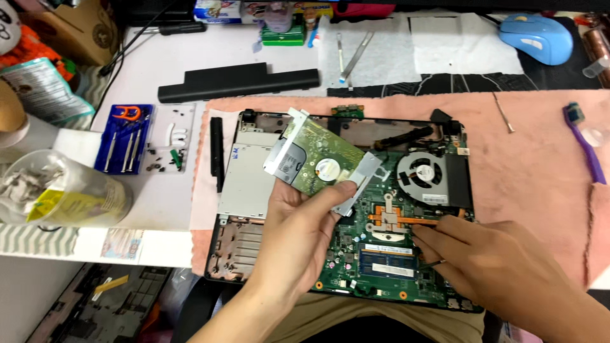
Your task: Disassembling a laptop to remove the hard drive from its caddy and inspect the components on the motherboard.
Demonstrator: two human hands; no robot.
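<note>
Left hand gripping hard drive, pink mat

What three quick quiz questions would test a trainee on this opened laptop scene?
1. True or false: the left hand holds a hard drive in a metal bracket above the laptop.
2. What lies right of the drive? A) cooling fan B) keyboard C) screen
3. Fill in: the right hand holds a thin ____ against the board.

Key: 1 true. 2 A, the cooling fan. 3 tool, its type too small to tell.
</note>
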